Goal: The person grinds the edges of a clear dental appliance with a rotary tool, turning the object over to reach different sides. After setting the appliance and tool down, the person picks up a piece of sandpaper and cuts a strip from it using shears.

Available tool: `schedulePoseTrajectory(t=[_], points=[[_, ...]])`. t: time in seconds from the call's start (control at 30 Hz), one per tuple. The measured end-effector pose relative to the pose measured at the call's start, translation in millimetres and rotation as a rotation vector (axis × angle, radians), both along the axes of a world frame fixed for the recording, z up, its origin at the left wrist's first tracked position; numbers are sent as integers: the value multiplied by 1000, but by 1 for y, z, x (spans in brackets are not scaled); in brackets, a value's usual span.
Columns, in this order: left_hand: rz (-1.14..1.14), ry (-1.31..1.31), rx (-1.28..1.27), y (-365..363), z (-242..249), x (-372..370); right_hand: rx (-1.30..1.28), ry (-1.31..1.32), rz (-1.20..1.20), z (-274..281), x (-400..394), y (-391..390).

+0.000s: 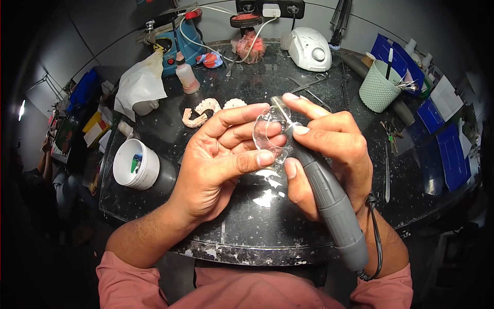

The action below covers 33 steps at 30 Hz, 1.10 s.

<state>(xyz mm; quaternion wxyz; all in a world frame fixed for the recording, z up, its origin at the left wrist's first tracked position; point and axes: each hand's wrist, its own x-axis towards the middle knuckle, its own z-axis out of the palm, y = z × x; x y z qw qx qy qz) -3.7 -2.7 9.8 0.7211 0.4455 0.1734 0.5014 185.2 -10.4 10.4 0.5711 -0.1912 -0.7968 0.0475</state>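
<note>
Between the thumb and fingers of my left hand (pixel 208 162) is a clear plastic dental retainer (pixel 261 136), thin and see-through with a curved edge. My right hand (pixel 342 141) is wrapped round a grey rotary handpiece (pixel 327 193), its body slanting down toward my right forearm. The handpiece's narrow tip points up and away, overlapping the retainer's right side in this view. My right thumb lies close to the retainer's lower edge. Just beyond my left fingers rest a pinkish dental cast (pixel 195 119) and a second cast (pixel 234 103), partly hidden by those fingers.
On the left of the black table (pixel 242 232) stands a white tub (pixel 135 164). A squeeze bottle (pixel 186 77), scissors (pixel 310 82) and a white control box (pixel 310 50) are farther back. To the right are a green cup of tools (pixel 380 86), keys (pixel 392 136) and blue trays (pixel 454 159).
</note>
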Motion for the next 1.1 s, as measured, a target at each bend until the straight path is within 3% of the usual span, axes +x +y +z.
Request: schedulePoseTrajectory(t=[0.5,0.57,0.83,0.9,1.1], points=[[37,48,22,-3,2,0,-72,45,66,-4,-5,-2],[44,46,28,-3,2,0,18,231,19,-3,-13,0],[60,41,34,-4,2,1,-20,234,35,-2,-10,-2],[97,75,9,-5,5,2,-80,25,125,0,-3,-2],[108,68,-15,-4,5,0,-62,138,100,-4,-10,-2]])
